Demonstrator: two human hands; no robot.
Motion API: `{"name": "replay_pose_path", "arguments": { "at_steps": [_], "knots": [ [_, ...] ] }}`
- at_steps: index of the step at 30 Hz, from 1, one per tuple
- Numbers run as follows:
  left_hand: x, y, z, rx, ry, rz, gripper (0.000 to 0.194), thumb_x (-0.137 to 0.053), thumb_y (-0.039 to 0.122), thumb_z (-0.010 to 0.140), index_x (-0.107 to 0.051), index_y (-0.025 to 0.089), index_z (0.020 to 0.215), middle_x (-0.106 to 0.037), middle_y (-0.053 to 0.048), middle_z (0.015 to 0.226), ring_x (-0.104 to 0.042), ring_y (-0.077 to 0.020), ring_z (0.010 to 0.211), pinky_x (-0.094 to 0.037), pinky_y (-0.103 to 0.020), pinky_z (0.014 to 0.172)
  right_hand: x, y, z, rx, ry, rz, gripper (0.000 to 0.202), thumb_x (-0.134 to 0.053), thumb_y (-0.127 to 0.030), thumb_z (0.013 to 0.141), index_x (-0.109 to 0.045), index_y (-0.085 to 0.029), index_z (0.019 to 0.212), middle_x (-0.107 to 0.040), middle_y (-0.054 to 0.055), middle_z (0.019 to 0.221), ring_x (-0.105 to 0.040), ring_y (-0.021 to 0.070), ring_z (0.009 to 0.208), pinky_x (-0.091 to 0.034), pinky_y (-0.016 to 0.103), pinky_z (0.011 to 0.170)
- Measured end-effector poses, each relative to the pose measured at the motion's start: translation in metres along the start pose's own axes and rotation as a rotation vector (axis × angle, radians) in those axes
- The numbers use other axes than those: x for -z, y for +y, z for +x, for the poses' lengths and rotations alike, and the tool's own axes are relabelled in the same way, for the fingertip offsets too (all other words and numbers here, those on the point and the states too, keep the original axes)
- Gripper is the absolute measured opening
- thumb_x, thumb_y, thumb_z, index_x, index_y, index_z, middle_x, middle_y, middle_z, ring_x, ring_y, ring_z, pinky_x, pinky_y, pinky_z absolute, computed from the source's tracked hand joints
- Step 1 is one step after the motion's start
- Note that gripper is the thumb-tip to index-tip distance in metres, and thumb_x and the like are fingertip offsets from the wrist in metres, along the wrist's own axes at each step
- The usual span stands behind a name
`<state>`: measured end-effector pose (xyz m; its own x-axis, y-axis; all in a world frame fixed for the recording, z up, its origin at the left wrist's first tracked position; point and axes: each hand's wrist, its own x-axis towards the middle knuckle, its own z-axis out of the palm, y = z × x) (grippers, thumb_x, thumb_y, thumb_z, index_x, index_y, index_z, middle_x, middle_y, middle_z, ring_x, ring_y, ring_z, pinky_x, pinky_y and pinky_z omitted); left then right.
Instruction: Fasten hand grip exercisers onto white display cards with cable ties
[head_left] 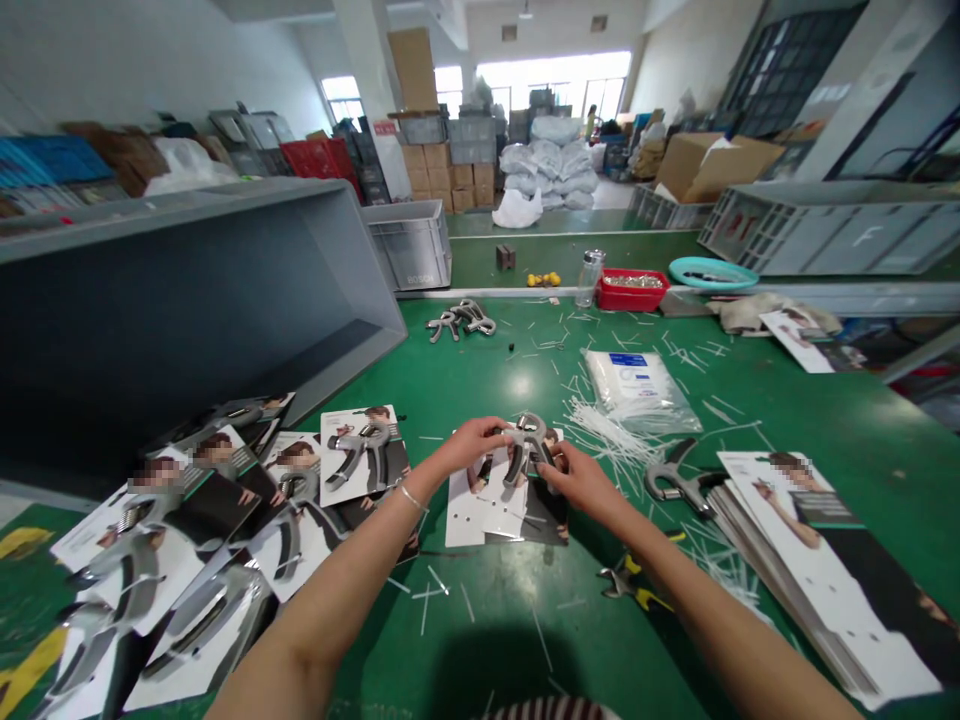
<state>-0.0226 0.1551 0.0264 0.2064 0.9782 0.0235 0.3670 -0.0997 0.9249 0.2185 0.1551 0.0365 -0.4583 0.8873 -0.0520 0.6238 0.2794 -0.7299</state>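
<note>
In front of me, a grey-and-black hand grip strengthener lies over a printed backing card on the green table. My left hand is closed on the upper left side of the strengthener. On its right side, the fingers of my right hand hold its handle near the card. My own fingers hide parts of the strengthener. Yellow-and-black cutting pliers lie below my right forearm. Another strengthener rests beside a stack of printed cards at the right.
White cable ties lie in a loose heap by their plastic bag. Carded strengtheners are piled at left, by a large grey bin. A red tray, glass jar and turquoise plate stand at the back.
</note>
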Motion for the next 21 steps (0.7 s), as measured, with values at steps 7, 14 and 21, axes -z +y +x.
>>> {"name": "replay_pose_path", "arguments": {
  "at_steps": [7, 14, 21],
  "knots": [
    [0.003, -0.008, -0.005, -0.150, -0.083, 0.247, 0.025, -0.064, 0.041, 0.086, -0.075, 0.022, 0.099, -0.069, -0.005, 0.091, -0.061, -0.0190, 0.088, -0.047, -0.029, 0.080, -0.014, -0.003, -0.021, -0.049, -0.021, -0.037, 0.017, -0.056, -0.034, 0.086, -0.055, -0.018, 0.093, -0.063, 0.002, 0.072, -0.057, 0.0179, 0.065, -0.037, 0.027, 0.060],
    [-0.014, -0.018, -0.020, -0.176, -0.026, 0.334, 0.022, -0.058, 0.037, 0.091, -0.075, 0.026, 0.102, -0.071, -0.004, 0.102, -0.059, -0.0212, 0.103, -0.041, -0.035, 0.098, -0.029, -0.003, -0.060, -0.006, 0.085, -0.310, 0.024, -0.054, -0.036, 0.093, -0.058, -0.021, 0.112, -0.066, 0.012, 0.101, -0.060, 0.0275, 0.097, -0.044, 0.034, 0.076],
    [-0.040, 0.000, 0.001, -0.144, 0.038, 0.234, 0.012, -0.065, 0.026, 0.085, -0.074, 0.019, 0.088, -0.071, -0.005, 0.091, -0.062, -0.0205, 0.093, -0.045, -0.034, 0.090, -0.043, -0.008, -0.047, 0.172, 0.140, -0.265, 0.013, -0.055, -0.028, 0.095, -0.067, -0.025, 0.098, -0.055, 0.008, 0.101, -0.051, 0.0251, 0.103, -0.046, 0.035, 0.082]
  ]
}}
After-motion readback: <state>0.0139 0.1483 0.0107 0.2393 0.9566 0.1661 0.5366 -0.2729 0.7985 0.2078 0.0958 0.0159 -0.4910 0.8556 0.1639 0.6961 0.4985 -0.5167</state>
